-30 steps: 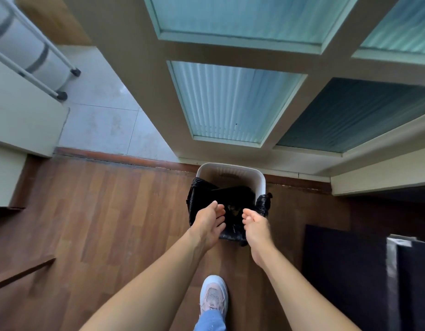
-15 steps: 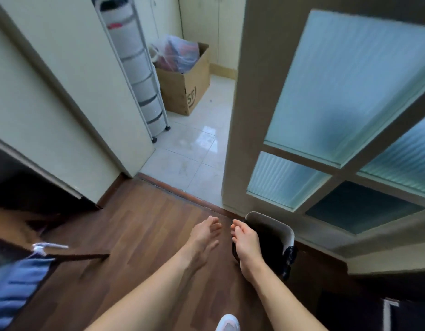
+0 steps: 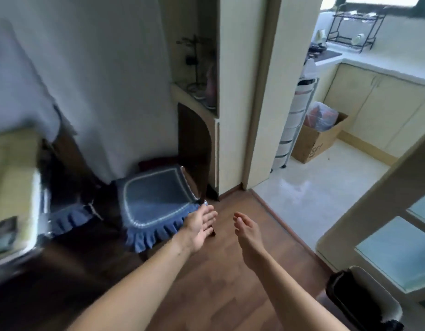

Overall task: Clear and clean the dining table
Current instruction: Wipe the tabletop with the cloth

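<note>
Left hand point(image 3: 199, 231) and right hand point(image 3: 248, 237) both empty, fingers loosely spread, lined bin point(image 3: 364, 299) near the right arm — a disposal trip likely done; dining table point(image 3: 15, 163) too blurred to judge what is left.

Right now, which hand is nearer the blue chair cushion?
Left. The left hand is at the blue chair cushion's front right corner, contact unclear; the right hand is farther right, over the wood floor, apart from it.

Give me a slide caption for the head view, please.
Left hand and right hand open and empty over wood floor beside a blue-cushioned chair.
</note>
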Tool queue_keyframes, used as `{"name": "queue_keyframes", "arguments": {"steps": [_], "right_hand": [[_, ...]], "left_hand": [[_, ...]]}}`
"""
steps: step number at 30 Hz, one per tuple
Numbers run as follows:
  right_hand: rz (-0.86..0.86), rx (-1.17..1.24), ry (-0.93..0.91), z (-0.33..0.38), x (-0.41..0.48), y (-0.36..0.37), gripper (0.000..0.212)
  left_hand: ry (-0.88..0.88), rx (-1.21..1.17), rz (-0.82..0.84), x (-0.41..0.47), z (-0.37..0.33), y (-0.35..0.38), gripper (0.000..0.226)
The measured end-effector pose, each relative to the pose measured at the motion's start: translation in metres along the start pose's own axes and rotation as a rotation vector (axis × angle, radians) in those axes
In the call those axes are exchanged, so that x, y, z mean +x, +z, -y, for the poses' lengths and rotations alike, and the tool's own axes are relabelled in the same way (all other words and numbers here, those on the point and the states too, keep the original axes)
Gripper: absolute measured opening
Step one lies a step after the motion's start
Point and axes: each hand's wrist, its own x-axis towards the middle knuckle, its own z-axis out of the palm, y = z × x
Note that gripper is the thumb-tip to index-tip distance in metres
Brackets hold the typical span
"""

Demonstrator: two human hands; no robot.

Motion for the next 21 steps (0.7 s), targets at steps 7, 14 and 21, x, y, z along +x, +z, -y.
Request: {"name": "queue_keyframes", "arguments": {"steps": [7, 14, 21], "right_hand": [[0.318, -0.114, -0.080, 0.035, -0.060, 0.169, 0.034], [0.523, -0.247, -0.113, 0.050, -0.103, 0.301, 0.029], [0.673, -0.329, -0.142, 0.037, -0.106, 0.419, 0.028]], "left_hand": [[0.141, -0.188, -0.236, -0.100, -0.043, -0.174, 0.048], [0.227, -0.369, -0.439, -0.169, -0.052, -0.299, 0.044], [0.287, -0.474, -0.553, -0.180, -0.068, -0.410, 0.044]]}}
